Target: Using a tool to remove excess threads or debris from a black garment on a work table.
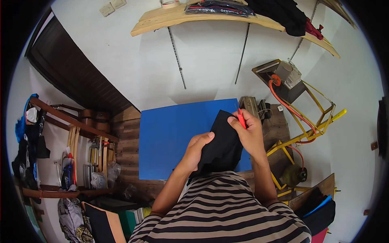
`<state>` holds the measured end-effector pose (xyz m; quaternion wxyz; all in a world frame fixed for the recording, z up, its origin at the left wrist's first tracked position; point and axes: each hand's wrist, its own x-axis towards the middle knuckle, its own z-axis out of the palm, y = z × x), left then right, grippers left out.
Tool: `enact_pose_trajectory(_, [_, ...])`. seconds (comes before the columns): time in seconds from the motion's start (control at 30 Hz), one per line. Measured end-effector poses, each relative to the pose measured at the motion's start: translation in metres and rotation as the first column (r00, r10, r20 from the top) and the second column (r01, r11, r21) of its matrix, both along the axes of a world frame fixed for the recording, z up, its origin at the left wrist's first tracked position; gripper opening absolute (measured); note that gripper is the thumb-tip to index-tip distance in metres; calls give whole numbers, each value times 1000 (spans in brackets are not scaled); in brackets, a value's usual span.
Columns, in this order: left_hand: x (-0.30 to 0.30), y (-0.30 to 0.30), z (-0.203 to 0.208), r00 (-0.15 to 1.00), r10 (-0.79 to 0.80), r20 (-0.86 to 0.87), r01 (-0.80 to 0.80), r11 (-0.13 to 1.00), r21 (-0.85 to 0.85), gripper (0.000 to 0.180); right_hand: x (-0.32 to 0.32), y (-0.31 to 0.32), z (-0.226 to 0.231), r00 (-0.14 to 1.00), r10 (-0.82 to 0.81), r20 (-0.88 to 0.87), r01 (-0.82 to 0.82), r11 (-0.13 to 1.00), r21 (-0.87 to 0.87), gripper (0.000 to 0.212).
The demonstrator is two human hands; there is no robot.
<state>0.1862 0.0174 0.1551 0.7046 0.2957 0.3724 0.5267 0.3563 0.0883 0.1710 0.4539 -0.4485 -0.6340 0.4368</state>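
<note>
A piece of black cloth (221, 141) is held up in front of my body, over the near part of a blue tabletop (174, 133). My left hand (196, 150) grips the cloth's left side, with the thumb lying on top. At the upper right edge my right hand (250, 133) pinches the cloth between thumb and fingers. The same hand also holds a small red-handled tool (242, 118) with a thin pointed tip that rises past the fingers. Its exact kind is too small to make out. The cloth's lower end hangs against my striped shirt.
On the wall ahead runs a wooden shelf (158, 21) bearing a tape roll (170, 4), packaged garments and dark cloth. A yellow metal frame (308, 137) with an orange hose (283, 101) stands at right. Cluttered brown racks (73, 193) line the left, near a dark door (73, 60).
</note>
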Motion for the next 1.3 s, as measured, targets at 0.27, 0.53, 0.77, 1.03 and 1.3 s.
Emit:
enact_pose_trajectory(0.27, [5,6,15,981,91,171,-59,981,-183,30,3,-15,12,959,-152,238,54,926,375,21])
enact_pose_trajectory(0.53, [6,16,13,985,107,134,-91,988,-125,30,5,-36,9,964,133,229,-181,962,203,28])
enact_pose_trajectory(0.77, [11,22,14,996,90,21,-87,990,-113,29,6,-33,-4,972,108,211,-168,941,294,30])
enact_pose_trajectory(1.03, [13,27,14,995,99,7,-98,987,-131,28,6,-26,-10,968,-33,247,-101,853,511,26])
enact_pose_trajectory(1.3, [10,26,20,996,67,-57,-72,993,-90,26,7,-26,-9,970,-11,243,-125,834,538,30])
